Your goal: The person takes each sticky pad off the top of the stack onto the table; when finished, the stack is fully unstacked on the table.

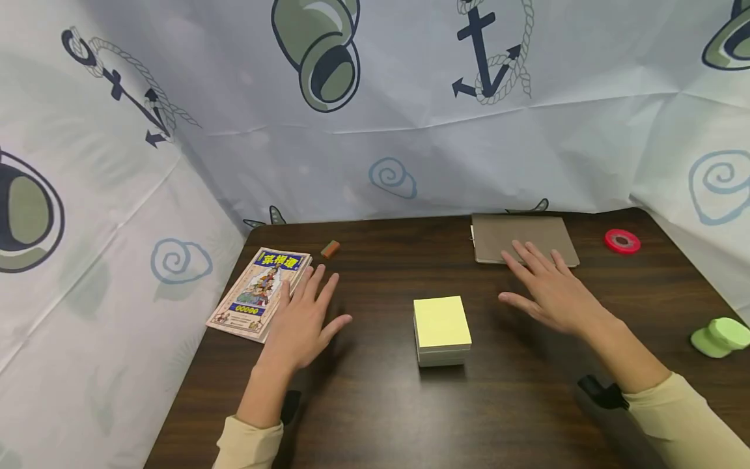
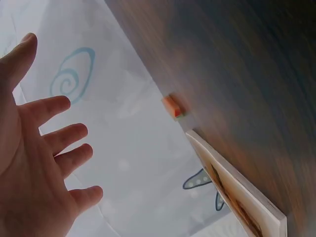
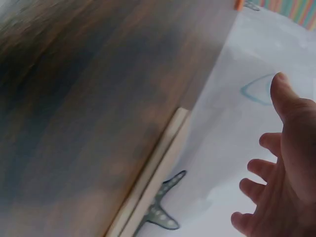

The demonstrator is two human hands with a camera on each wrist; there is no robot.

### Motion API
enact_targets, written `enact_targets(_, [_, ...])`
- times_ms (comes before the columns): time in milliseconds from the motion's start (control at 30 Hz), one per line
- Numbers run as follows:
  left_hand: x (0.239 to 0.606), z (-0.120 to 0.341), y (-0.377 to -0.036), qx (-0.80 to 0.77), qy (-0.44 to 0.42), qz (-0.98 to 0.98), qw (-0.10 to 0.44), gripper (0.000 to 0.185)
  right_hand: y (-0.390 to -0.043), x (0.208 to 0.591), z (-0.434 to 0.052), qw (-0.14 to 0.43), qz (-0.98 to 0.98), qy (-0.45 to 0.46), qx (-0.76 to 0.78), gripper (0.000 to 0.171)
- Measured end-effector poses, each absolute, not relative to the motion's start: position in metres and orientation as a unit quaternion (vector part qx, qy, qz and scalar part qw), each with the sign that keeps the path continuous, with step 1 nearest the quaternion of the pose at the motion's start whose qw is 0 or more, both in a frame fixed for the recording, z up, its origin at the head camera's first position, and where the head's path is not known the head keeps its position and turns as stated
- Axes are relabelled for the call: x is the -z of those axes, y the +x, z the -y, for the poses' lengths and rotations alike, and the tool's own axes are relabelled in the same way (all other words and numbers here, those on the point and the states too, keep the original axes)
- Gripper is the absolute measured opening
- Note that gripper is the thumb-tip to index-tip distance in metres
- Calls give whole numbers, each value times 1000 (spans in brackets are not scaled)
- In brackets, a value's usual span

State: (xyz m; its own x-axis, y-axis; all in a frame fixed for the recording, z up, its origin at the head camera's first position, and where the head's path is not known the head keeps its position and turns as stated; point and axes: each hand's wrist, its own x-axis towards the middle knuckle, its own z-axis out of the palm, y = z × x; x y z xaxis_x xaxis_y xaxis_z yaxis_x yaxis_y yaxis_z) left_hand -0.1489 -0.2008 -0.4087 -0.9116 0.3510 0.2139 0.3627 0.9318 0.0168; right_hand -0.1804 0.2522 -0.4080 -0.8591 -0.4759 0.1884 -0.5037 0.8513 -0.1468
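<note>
**A:** What worries me from here: the block of yellow sticky notes (image 1: 442, 329) sits nearest me between both hands, and a careless sweep could knock its top sheets askew.

**B:** And the hands themselves?

**A:** My left hand (image 1: 305, 319) is spread flat, holding nothing, fingertips at the edge of the illustrated book (image 1: 260, 292). My right hand (image 1: 547, 290) is also splayed and empty, reaching over the brown notebook (image 1: 523, 237) farther back; contact I can't tell.
</note>
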Motion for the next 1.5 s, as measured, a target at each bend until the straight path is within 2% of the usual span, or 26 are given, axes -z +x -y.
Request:
enact_targets(200, [410,187,-145,122,-229,962,84,80,-173,387,-234,78,939,291,-166,79])
enact_targets(467, [421,145,-139,396,-247,881,-79,97,-152,365,-191,25,900,369,-231,76])
enact_targets(667, [437,115,-141,472,-255,834,-132,110,-146,369,-165,-21,885,409,-220,83])
enact_targets(833, [448,98,-141,487,-268,819,-140,112,-146,377,-152,-39,877,424,-222,81])
enact_targets(1133, [449,86,-141,483,-262,828,-115,86,-146,379,-144,-35,866,440,-235,72])
enact_targets(1500, [449,85,-142,462,-261,842,-101,86,-145,376,-144,-20,866,438,-238,68])
